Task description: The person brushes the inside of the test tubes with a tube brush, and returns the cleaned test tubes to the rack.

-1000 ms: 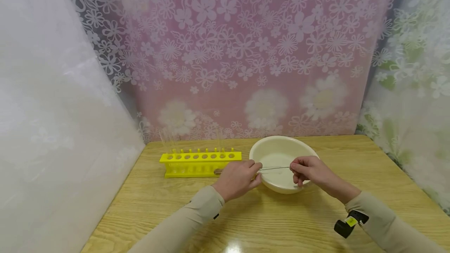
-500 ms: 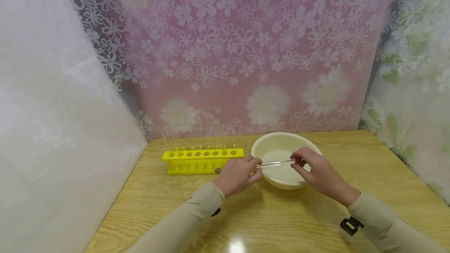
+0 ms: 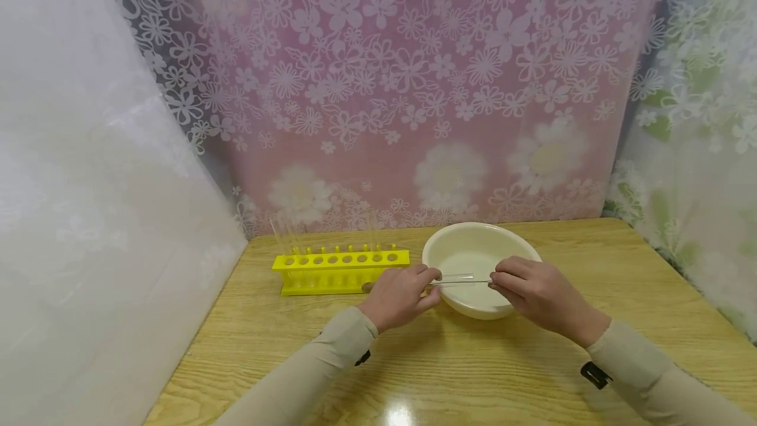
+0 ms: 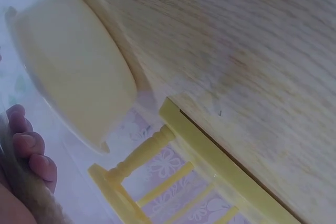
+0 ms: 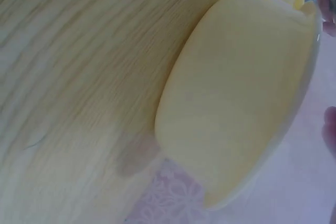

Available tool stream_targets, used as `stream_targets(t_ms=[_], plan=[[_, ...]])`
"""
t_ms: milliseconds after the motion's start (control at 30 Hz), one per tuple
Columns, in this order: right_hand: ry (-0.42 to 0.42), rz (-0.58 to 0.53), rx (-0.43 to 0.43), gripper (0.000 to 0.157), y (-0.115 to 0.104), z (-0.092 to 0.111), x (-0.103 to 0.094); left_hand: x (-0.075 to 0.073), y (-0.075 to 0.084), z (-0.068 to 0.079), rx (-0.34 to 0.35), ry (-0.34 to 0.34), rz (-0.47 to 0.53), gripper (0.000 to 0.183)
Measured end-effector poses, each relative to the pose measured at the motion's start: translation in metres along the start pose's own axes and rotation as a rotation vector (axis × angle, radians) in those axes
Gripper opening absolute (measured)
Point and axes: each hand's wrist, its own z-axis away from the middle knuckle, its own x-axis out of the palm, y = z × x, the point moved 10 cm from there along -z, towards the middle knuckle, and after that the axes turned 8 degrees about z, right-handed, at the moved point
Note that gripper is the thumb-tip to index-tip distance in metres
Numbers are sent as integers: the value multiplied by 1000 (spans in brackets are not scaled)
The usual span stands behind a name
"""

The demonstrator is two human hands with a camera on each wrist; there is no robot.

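Left hand: gripping clear glass tube
Right hand: pinching thin metal wire
Round cream bowl: right underneath

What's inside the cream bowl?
The cream bowl shows its pale inside; a glass test tube and thin wire are held over it. The right hand hides part of the interior, so anything there can't be seen.

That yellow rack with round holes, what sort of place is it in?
Perhaps a table corner for simple science: the yellow rack holds clear tubes, a round cream bowl sits beside it, and pink flowery sheeting hangs behind the wood-grain table.
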Motion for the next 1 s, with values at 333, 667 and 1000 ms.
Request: stream_targets(t_ms=[333, 667, 1000], plan=[[-262, -461, 469, 20, 29, 14, 27, -2, 4, 0, 32, 28, -67, 24], [-456, -1028, 921, 30, 41, 40, 59, -4, 12, 0, 100, 93, -125, 20], [-455, -1105, 1085, 34, 43, 48, 68, -7, 11, -3, 68, 74, -95, 23]])
